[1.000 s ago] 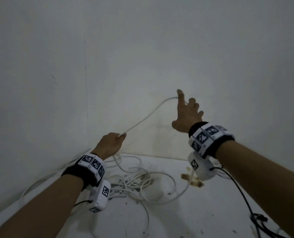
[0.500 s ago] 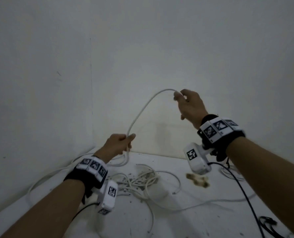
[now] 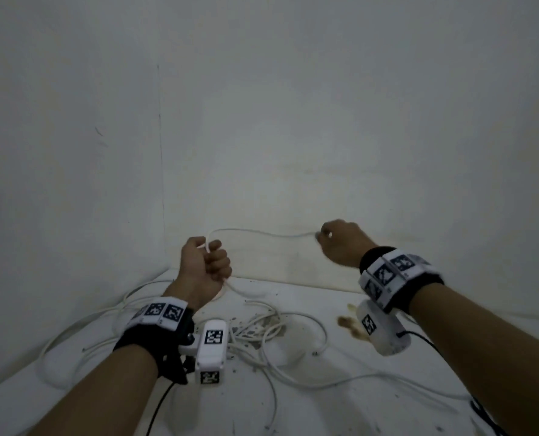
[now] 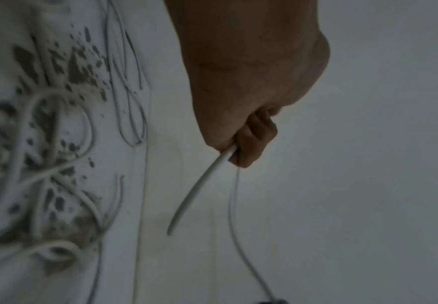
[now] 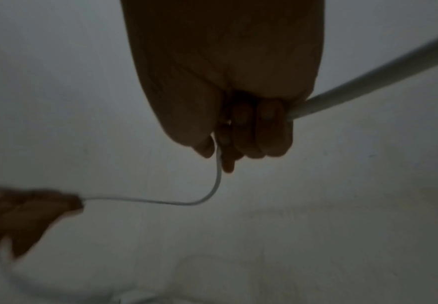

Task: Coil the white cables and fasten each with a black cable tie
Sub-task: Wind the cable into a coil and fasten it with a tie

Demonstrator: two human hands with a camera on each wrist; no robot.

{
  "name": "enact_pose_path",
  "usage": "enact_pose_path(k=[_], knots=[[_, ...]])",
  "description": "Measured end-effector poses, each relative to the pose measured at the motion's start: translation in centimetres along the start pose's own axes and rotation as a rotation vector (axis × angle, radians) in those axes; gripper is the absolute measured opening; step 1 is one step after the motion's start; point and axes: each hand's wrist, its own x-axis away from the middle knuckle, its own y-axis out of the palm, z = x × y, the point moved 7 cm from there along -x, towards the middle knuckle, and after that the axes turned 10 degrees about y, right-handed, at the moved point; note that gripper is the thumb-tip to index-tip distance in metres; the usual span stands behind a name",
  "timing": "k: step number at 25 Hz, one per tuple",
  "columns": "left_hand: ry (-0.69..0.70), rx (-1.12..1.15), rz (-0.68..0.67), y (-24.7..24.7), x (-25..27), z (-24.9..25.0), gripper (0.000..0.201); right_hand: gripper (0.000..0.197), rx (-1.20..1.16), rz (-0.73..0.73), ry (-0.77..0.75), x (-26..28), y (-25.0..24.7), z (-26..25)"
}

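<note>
A white cable (image 3: 261, 233) stretches in the air between my two hands, in front of the back wall. My left hand (image 3: 206, 262) is a fist gripping the cable (image 4: 204, 183), which leaves the fist at top and bottom. My right hand (image 3: 340, 243) holds the same cable (image 5: 212, 185) farther along, with fingers (image 5: 259, 133) curled round it; a thick stretch runs off to the upper right in the right wrist view. A tangle of white cables (image 3: 261, 332) lies on the white surface below my hands. I see no black cable tie for certain.
White walls meet in a corner (image 3: 161, 184) just behind the hands. The white surface (image 3: 372, 404) is speckled with dark chips and a brown scrap (image 3: 350, 325). Black sensor wires (image 3: 482, 413) trail at the lower right. More cable loops (image 3: 82, 328) lie at the left.
My right hand has dropped lower and moved right, drawing the cable into a nearly level span. My left hand has risen and closed into a fist round the cable.
</note>
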Motion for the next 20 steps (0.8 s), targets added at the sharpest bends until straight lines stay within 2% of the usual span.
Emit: enact_pose_path(k=[3,5,6,8,10,12,14,17,20], knots=[[0.109,0.064,0.015,1.8,-0.9,1.7,0.032,0.038,0.249,-0.266,-0.154,3.9,4.9,-1.9],[0.111,0.052,-0.016,3.0,-1.2,2.2,0.035,0.038,0.298,-0.33,-0.223,6.6,6.6,-3.0],[0.1,0.006,-0.039,3.7,-1.2,2.2,0.035,0.038,0.287,-0.317,-0.257,7.7,6.7,-3.6],[0.059,-0.192,-0.084,4.7,-1.1,1.4,0.037,0.037,0.239,-0.226,-0.315,9.0,5.4,-4.8],[-0.009,-0.513,-0.143,5.1,-0.5,-0.4,0.038,0.033,0.188,-0.103,-0.37,9.3,2.8,-6.3],[-0.092,-0.894,-0.249,5.4,0.6,-2.7,0.039,0.027,0.117,0.017,-0.401,8.7,-0.1,-7.2],[-0.188,-1.112,-0.356,5.5,1.7,-4.5,0.042,0.025,0.067,0.113,-0.38,7.7,-2.5,-7.2],[-0.34,-0.945,-0.463,6.5,3.1,-5.8,0.047,0.029,0.001,0.224,-0.28,5.7,-4.5,-5.7],[-0.253,-0.84,-0.442,7.5,3.0,-5.2,0.056,0.033,-0.111,0.324,-0.145,4.2,-5.5,-3.4]])
